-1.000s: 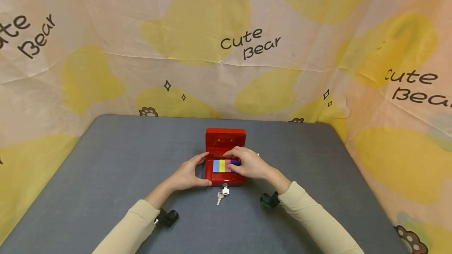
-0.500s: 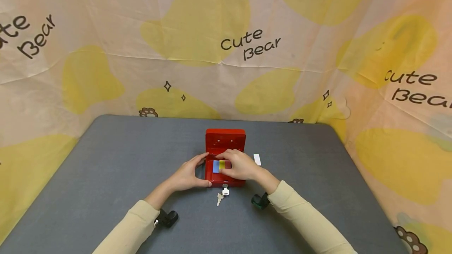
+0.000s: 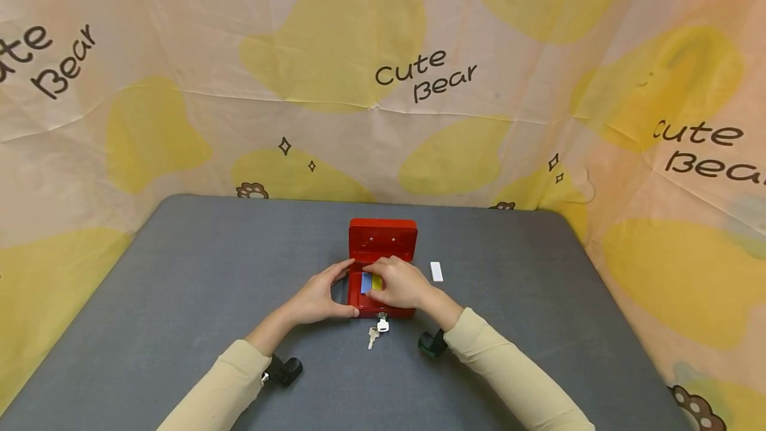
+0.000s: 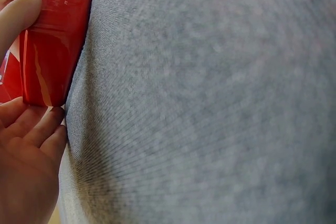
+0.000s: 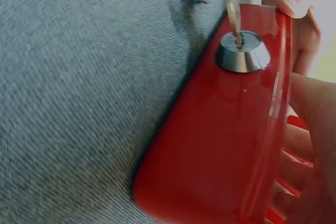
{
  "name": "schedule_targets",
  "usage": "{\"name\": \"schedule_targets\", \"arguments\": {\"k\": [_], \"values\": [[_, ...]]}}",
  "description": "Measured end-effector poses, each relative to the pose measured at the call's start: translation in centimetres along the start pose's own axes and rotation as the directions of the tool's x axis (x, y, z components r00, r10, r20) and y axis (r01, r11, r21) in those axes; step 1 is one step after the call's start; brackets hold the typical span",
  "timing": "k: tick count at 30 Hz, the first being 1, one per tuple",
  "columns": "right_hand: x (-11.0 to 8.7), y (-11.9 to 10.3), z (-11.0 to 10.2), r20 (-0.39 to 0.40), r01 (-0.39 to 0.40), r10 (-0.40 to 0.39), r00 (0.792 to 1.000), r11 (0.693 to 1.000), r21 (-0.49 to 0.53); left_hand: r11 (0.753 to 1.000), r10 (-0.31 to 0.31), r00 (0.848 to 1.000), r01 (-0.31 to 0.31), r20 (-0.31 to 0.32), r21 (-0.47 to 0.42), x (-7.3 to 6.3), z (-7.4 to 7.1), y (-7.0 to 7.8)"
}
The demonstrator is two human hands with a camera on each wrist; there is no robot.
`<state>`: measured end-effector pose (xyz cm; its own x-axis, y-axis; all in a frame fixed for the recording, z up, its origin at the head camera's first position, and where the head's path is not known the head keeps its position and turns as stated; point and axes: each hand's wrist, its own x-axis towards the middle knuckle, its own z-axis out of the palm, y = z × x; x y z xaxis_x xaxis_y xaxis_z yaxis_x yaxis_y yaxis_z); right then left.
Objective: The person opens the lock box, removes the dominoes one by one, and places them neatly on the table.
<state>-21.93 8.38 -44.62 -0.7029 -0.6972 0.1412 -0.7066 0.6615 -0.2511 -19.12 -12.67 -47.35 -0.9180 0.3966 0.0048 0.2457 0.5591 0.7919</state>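
Note:
A small red cash box [image 3: 383, 225] stands with its lid raised on the grey tabletop. My left hand [image 3: 315, 296] grips its left side, thumb at the front corner, other fingers toward the back; the left wrist view shows the fingertips against the red wall [image 4: 52, 51]. My right hand [image 3: 399, 283] reaches inside the box over a row of coloured rectangular pieces. A blue piece [image 3: 366, 283] and part of a yellow piece [image 3: 376, 282] show between its thumb and fingers. The hand covers the row's right part, and I cannot tell whether it holds a piece.
A key [image 3: 383, 323] sits in the lock [image 5: 243, 52] on the box front, with a second key [image 3: 373, 337] hanging on its ring. A white rectangular piece [image 3: 436, 272] lies on the table right of the box. A printed cloth [image 3: 335, 52] surrounds the table.
My right hand has slid left within the box, from the pink and dark blue pieces toward the blue one, uncovering the white piece. My left hand stays on the box.

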Motion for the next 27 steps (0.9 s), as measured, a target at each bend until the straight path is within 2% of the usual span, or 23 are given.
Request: {"name": "schedule_targets", "arguments": {"k": [10,22,27], "values": [[0.19,-0.34,0.46,0.000,-0.036,0.036,0.999,0.998,-0.045,1.000,0.015,1.000,-0.015,0.002,0.000,0.07,0.06,-0.22],[0.34,-0.50,0.83,0.009,-0.006,0.006,1.000,1.000,-0.027,1.000,0.010,1.000,-0.010,0.004,0.008,0.03,-0.08,0.03],[0.37,-0.34,0.77,0.005,0.005,-0.005,1.000,0.999,-0.050,1.000,0.015,1.000,-0.016,0.005,0.014,0.03,-0.07,0.00]]}}
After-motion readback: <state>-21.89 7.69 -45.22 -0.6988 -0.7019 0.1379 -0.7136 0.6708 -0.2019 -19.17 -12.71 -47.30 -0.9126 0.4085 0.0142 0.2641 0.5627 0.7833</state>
